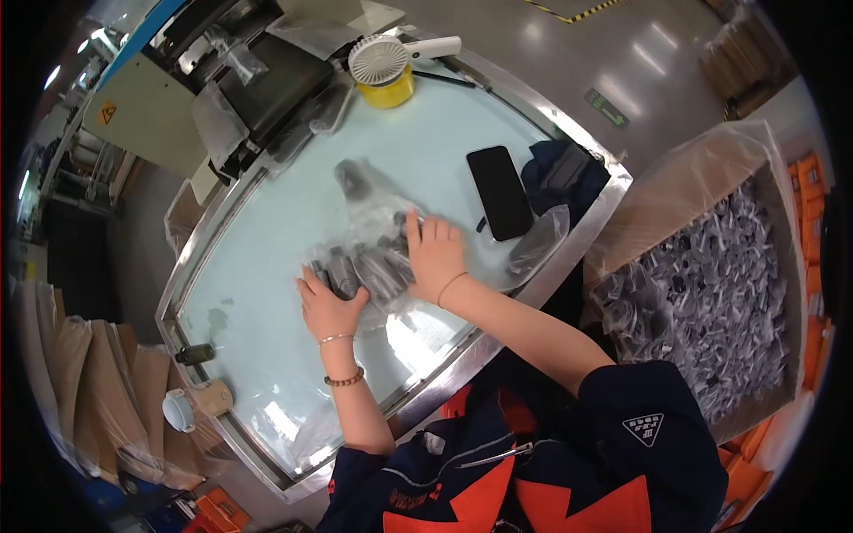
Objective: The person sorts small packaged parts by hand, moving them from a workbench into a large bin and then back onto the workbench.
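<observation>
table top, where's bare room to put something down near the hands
Free: the pale table left of the bag pile, and the stretch between the fan and phone. Crowded: mid-table, where left hand and right hand press the pile.

A black phone (500,193) lies face up on the pale green surface (267,266), and the rest is placed from it: just to its right sits a dark blue cloth bundle (560,173), with a crumpled clear bag (538,240) just below that. Far above and left of the phone, a small white fan (382,59) rests on a yellow tub (387,89). Well to the phone's right stands a plastic-lined cardboard box (711,284) full of small bagged grey parts, and far to its lower left a white-capped roll (182,409) lies by the surface's rim.
</observation>
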Demonstrator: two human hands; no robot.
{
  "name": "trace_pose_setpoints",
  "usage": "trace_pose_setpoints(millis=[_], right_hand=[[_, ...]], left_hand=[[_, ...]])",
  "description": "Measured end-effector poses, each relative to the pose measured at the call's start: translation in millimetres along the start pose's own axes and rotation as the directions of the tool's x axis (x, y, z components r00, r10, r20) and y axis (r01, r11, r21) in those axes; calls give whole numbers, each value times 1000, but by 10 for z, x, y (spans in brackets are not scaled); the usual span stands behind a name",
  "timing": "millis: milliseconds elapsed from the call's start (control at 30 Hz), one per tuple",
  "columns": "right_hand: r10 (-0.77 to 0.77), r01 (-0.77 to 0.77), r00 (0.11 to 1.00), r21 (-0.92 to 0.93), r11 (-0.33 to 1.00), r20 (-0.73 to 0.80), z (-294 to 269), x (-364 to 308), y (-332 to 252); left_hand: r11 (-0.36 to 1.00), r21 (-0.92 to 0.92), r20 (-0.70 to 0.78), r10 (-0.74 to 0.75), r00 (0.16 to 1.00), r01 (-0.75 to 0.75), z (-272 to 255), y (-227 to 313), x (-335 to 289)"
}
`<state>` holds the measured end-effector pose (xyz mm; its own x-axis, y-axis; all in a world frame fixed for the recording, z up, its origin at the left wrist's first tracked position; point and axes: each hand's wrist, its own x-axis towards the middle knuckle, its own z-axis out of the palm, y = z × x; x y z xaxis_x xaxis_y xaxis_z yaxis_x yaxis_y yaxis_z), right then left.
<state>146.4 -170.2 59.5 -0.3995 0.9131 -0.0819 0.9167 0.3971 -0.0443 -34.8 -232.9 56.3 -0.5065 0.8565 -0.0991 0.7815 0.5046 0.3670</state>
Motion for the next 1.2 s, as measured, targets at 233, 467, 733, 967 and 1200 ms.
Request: trace_pose_setpoints(millis=[233, 467, 733, 967, 1200], right_hand=[[20, -149, 975, 584, 798, 222, -82, 101, 247], [-427, -541, 831, 695, -473, 357, 252, -79, -127], [-461, -388, 878, 759, -523, 131, 224, -235, -46], [-318, -270, 948, 601, -753, 28, -99, -1268, 535], [133, 109, 991, 629, -769, -9, -589, -2598, 1679]], left_hand=[[947, 321, 32, -38, 999, 26, -75, -33, 28], [900, -435, 206, 142, 968, -39, -283, -527, -18], [12, -921, 390, 82, 917, 390, -94, -1011, -21], [-81, -916, 368, 216, 904, 392, -211, -380, -502], [-61, -651, 523, 686, 505, 756, -41, 1471, -1248]])
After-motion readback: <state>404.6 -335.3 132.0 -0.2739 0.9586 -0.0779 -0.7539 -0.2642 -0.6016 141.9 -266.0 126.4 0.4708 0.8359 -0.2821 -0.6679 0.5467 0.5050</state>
